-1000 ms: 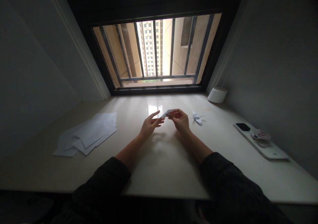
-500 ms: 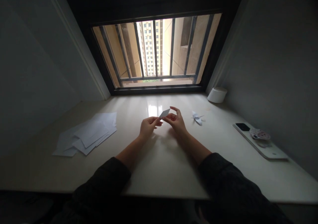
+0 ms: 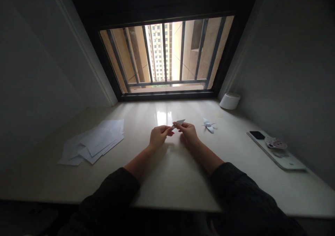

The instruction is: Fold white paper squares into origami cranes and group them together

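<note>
Above the pale counter [image 3: 167, 183], a folded paper piece [image 3: 179, 123] — pinched narrowly between left hand [image 3: 159, 137] and right hand [image 3: 188, 132], kept off the surface — origami crane [image 3: 208, 125] at two o'clock.

Single head-worn camera, looking forward and down over pale counter [image 3: 167, 190] toward barred window [image 3: 164, 54]; wide, close view.

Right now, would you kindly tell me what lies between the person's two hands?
In the head view, a small folded piece of white paper spans the gap, pinched between the fingers of the left hand and the right hand.
</note>
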Available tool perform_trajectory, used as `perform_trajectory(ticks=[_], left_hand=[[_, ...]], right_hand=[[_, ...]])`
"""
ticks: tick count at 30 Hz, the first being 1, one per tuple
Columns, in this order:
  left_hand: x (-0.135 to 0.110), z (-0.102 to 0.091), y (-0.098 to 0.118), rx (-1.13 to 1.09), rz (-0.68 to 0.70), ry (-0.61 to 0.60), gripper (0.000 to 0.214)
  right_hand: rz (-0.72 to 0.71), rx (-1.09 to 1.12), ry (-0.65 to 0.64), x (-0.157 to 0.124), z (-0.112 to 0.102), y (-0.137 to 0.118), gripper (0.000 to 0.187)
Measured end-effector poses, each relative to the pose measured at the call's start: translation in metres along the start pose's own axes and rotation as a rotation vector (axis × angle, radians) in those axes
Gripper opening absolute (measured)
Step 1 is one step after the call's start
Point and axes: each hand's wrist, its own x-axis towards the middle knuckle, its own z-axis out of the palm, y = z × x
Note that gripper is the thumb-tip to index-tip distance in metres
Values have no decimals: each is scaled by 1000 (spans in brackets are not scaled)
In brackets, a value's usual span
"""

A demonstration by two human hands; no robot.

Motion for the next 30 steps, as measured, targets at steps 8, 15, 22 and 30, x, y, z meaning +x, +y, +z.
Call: perform_trajectory(ticks=[8,15,22,30], left_hand=[[0,3,-2,-14,-28,-8,34],[0,5,-1,-69,-16,1,34],[-4,1,-3,103,70,33,30],[-5,-7,10,345,209,108,24]], right_hand=[[23,22,-11,1,-3,-5,30],[-24,19,-23,0,-2,-10,30],[-88,-7,-51,3,-4,-6,31],[-156,-81,-118,8,-10,-5,28]])
